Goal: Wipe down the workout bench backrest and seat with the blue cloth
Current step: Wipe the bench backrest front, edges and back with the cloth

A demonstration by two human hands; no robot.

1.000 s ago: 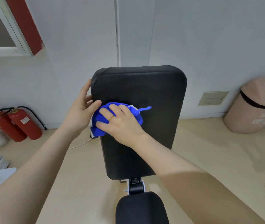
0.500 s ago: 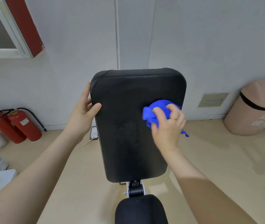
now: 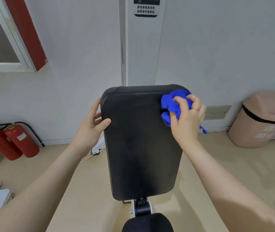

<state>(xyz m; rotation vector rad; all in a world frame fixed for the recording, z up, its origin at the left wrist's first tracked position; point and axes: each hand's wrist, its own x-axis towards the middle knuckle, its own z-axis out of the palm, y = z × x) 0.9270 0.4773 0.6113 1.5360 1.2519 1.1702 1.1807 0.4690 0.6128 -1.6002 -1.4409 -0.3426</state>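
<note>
Head cam, fwd-down, close.

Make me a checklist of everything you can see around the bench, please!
Surface: black backrest upright; seat below it, only partly in view.
Job's things: blue cloth bunched at the backrest's top right corner.
Clutter: nothing seen on the bench.
Grippers: right hand grips the cloth; left hand holds the backrest's left edge.
Cables: white cable on the floor left of the bench.
Surroundings: two red fire extinguishers, pink bin, wall sign, window.
</note>
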